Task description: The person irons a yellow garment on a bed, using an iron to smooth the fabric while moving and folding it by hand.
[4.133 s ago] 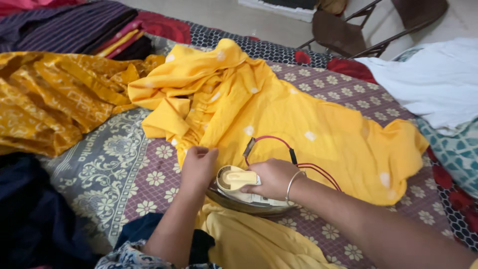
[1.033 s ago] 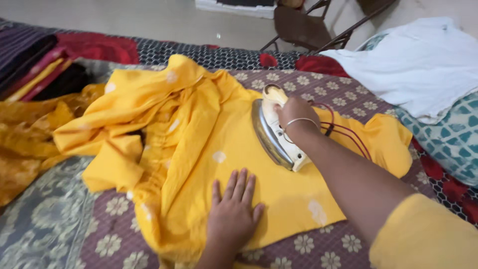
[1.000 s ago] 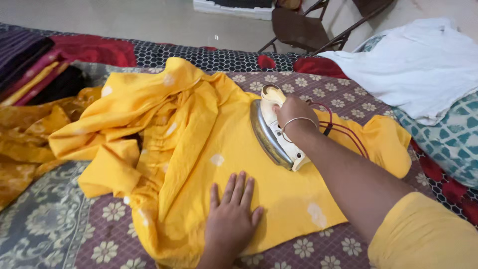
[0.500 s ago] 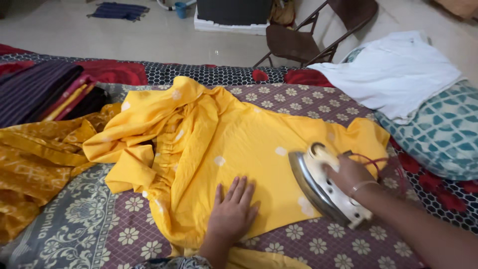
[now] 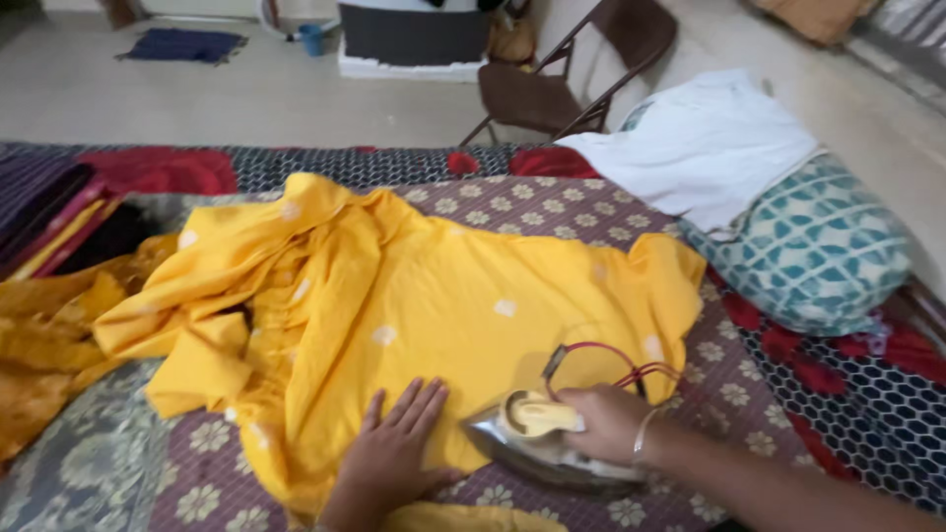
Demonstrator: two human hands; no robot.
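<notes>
Yellow cloth, a garment (image 5: 434, 305) with pale dots, lies spread on a floral bedspread (image 5: 187, 473), its left part bunched in folds, its right part flat. Your right hand (image 5: 611, 424) has its grip closed round the cream handle of the iron (image 5: 542, 443), which sits at the garment's near edge, partly on the bedspread, a red cord (image 5: 611, 360) looping behind it. Your left hand (image 5: 389, 458) lies flat and open on the cloth just beside the iron, holding nothing. Judgement: the flat hand is well placed to keep the cloth taut, yet its fingers sit close to the soleplate; keep them clear of the iron's path. Guide the cord off the cloth so it does not drag creases. 1 white cloth (image 5: 709, 148) rests on a teal pillow (image 5: 818, 246), well apart.
</notes>
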